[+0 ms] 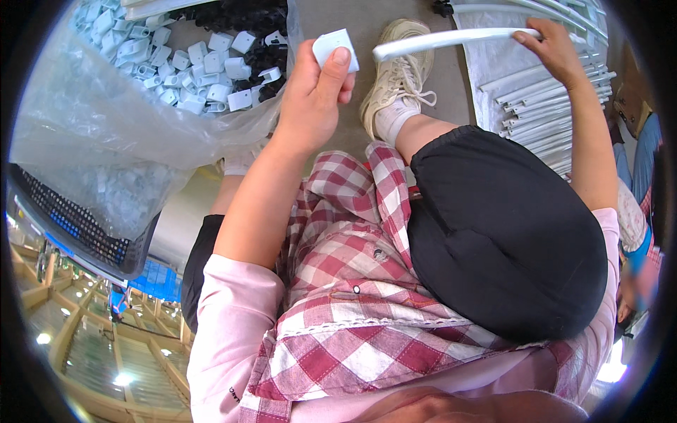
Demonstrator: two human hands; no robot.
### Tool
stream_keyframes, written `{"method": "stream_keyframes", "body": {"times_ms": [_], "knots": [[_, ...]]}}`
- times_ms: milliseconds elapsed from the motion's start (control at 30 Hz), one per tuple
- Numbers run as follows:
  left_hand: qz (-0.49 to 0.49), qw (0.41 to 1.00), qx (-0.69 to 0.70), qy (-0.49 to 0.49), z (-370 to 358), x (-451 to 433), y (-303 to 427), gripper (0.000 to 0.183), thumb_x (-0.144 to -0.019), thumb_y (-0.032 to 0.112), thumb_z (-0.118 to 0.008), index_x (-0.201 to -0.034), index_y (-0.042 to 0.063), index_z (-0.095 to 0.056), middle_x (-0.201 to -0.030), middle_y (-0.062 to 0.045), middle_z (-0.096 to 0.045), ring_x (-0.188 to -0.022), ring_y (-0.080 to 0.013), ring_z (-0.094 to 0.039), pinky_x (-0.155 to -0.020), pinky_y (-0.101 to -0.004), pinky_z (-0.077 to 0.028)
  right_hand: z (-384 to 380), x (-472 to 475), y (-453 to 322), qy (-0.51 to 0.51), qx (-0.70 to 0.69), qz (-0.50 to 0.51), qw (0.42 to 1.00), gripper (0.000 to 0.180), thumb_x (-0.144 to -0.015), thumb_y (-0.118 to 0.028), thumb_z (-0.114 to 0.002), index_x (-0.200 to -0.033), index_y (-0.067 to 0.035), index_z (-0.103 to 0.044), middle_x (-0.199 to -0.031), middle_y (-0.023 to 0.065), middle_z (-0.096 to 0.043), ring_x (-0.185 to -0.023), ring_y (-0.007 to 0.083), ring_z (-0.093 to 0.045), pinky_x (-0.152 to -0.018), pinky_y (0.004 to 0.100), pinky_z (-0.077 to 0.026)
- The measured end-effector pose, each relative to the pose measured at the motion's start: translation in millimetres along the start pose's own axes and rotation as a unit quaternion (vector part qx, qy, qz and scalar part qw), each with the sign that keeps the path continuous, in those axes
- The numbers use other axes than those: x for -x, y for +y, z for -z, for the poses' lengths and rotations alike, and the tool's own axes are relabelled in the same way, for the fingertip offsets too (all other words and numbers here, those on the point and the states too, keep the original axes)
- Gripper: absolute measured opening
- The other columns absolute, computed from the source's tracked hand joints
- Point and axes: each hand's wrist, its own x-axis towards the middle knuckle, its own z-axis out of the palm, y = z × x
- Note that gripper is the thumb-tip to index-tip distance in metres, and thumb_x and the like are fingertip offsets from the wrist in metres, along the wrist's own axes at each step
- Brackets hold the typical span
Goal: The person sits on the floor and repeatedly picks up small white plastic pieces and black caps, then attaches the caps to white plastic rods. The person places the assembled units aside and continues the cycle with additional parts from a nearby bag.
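Between the thumb and fingers of my left hand is a white plastic fitting, held up above the floor. My right hand grips a white tube near its right end. The tube's free end points left towards the fitting, with a gap between the two. Below the tube is my shoe. Many like white fittings lie heaped to the left of my left hand, with black plastic parts beside them.
Clear plastic sheeting drapes over a dark perforated crate at left. On the right, several white tubes lie in a row on a pale sheet. Another person sits at the far right edge.
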Motion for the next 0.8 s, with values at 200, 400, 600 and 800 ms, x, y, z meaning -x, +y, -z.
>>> {"method": "stream_keyframes", "body": {"times_ms": [200, 400, 600, 800], "knots": [[-0.059, 0.984, -0.165, 0.012, 2, 5, 3, 0.041, -0.103, 0.036, -0.056, -0.117, -0.001, -0.044, -0.085, -0.008, -0.061, -0.075, -0.0146, -0.059, -0.068, -0.0283, -0.049, -24, 1, -30, 0.001, -0.054, 0.016, 0.998, 0.069, -0.086, -0.063, -0.067, -0.071, 0.003, -0.057, -0.061, 0.0154, -0.043, -0.059, 0.0241, -0.038, -0.055, 0.0404, -0.033], [-0.109, 0.978, -0.171, 0.045, -21, 13, 0, 0.042, -0.1, 0.026, -0.064, -0.121, -0.001, -0.041, -0.1, -0.016, -0.066, -0.086, -0.0201, -0.067, -0.076, -0.0324, -0.053, -41, 9, -58, -0.041, -0.154, 0.026, 0.987, 0.059, -0.088, -0.06, -0.066, -0.091, -0.001, -0.062, -0.072, 0.0122, -0.055, -0.068, 0.0218, -0.051, -0.066, 0.0379, -0.045], [-0.129, 0.966, -0.221, 0.039, -7, 1, -25, 0.024, -0.096, 0.009, -0.064, -0.117, 0.003, -0.054, -0.097, -0.01, -0.066, -0.082, -0.0173, -0.067, -0.075, -0.0303, -0.054, -37, 16, -153, -0.072, -0.416, 0.116, 0.899, 0.098, -0.076, -0.072, -0.065, -0.15, -0.012, -0.039, -0.116, 0.0062, -0.052, -0.08, 0.0148, -0.051, -0.077, 0.028, -0.043], [-0.183, 0.738, -0.631, 0.154, 98, -54, -68, 0.021, -0.086, 0.013, -0.071, -0.106, 0.008, -0.064, -0.101, -0.011, -0.065, -0.094, -0.0351, -0.062, -0.08, -0.0446, -0.049, -24, 19, -163, 0.004, -0.317, 0.195, 0.928, 0.057, -0.083, -0.038, -0.077, -0.133, -0.018, -0.056, -0.121, 0.0092, -0.056, -0.105, 0.0259, -0.058, -0.091, 0.0366, -0.048]]}}
